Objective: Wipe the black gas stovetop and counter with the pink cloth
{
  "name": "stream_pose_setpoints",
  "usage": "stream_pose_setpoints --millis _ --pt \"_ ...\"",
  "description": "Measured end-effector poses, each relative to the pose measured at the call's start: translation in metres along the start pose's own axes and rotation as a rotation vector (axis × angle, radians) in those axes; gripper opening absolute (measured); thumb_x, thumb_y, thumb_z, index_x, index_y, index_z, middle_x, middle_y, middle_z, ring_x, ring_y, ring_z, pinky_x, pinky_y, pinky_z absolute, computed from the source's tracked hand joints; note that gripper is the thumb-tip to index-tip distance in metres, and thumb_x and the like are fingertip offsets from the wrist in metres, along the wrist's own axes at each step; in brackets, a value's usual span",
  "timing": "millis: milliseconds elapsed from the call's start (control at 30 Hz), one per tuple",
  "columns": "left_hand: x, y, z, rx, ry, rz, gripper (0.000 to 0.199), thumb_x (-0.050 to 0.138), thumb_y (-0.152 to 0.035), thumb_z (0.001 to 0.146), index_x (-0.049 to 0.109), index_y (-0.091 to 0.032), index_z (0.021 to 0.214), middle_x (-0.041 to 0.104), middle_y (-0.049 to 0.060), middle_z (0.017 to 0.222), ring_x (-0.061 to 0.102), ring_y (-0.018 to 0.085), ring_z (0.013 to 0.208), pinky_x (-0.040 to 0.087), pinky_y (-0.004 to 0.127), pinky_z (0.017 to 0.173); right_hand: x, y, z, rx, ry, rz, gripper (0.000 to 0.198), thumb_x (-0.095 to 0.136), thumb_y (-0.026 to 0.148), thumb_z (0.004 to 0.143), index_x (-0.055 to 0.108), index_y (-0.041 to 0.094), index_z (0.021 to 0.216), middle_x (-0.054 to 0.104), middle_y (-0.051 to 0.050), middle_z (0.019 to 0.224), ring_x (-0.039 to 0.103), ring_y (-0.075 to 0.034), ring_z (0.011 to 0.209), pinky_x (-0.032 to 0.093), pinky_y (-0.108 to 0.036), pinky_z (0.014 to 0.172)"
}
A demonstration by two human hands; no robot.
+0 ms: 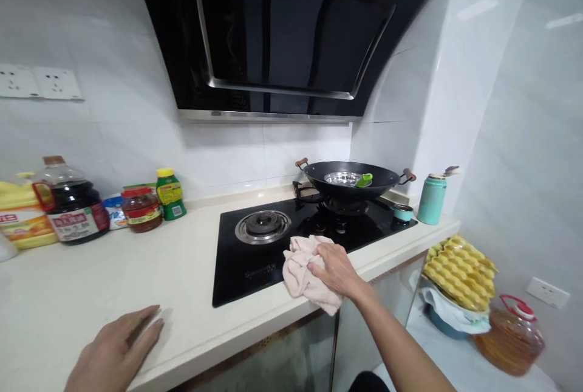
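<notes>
My right hand (334, 265) is closed on a pale pink cloth (306, 273). The bunched cloth lies on the front edge of the black glass gas stove (255, 264), and part of it hangs over the counter edge. Left of the cloth is a bare round burner (263, 226). My left hand (121, 346) rests at the front of the white counter (113, 276), its fingers stretched out and holding nothing. A black wok (382, 178) with wooden handles sits on the right burner, with a metal strainer (341, 178) and a green handle (364, 180) inside.
At the back left stand a dark sauce jug (75, 216), a red-lidded jar (140, 213) and a green bottle (170, 197). A teal canister (432, 200) and small teal bowl (403, 213) are at the right. The range hood (291, 33) hangs low above. Egg trays (462, 270) and an oil jug (512, 337) sit lower right.
</notes>
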State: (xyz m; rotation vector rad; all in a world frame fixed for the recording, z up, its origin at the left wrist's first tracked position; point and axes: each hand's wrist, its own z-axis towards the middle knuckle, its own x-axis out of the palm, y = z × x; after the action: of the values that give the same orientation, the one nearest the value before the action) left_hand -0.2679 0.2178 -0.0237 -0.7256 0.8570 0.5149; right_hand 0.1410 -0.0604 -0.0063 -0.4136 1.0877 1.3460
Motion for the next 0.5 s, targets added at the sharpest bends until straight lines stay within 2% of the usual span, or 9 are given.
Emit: stream_pose_setpoints --millis 133,300,400,500 --pt "-0.005 -0.008 -0.001 -0.022 0.055 0.035 0.062 0.044 -0.069 0.08 0.075 -0.024 0.111 0.075 0.008 0.12 0.065 0.035 0.116 0.053 0.048 0.101 -0.009 -0.045 -0.013 0.049 -0.072 -0.052 0.027 0.055 0.038 0.089 0.064 0.021 0.109 0.069 -0.006 0.111 0.06 -0.024 0.108 0.039 -0.037 0.098" --pt "-0.007 -0.015 -0.003 -0.032 0.05 0.044 0.061 0.044 -0.069 0.079 0.075 -0.026 0.109 0.075 0.008 0.12 0.065 0.035 0.116 0.053 0.049 0.1 -0.026 -0.111 -0.018 0.158 -0.138 -0.125 0.048 0.049 0.034 0.09 0.056 0.021 0.136 0.062 -0.01 0.137 0.056 -0.027 0.125 0.038 -0.044 0.107" --pt "-0.008 -0.017 -0.003 -0.046 0.054 0.035 0.061 0.044 -0.069 0.078 0.075 -0.027 0.109 0.075 0.008 0.12 0.066 0.036 0.115 0.053 0.049 0.1 -0.035 -0.144 -0.022 0.229 -0.157 -0.176 0.043 0.046 0.037 0.092 0.062 0.024 0.13 0.062 -0.01 0.139 0.054 -0.029 0.13 0.035 -0.05 0.111" --pt "-0.006 -0.016 -0.004 -0.044 0.046 0.034 0.059 0.044 -0.07 0.079 0.074 -0.029 0.109 0.074 0.007 0.12 0.065 0.035 0.117 0.053 0.048 0.1 -0.042 -0.165 -0.033 0.287 -0.181 -0.217 0.043 0.045 0.043 0.093 0.064 0.022 0.126 0.061 -0.013 0.139 0.053 -0.032 0.131 0.033 -0.056 0.111"
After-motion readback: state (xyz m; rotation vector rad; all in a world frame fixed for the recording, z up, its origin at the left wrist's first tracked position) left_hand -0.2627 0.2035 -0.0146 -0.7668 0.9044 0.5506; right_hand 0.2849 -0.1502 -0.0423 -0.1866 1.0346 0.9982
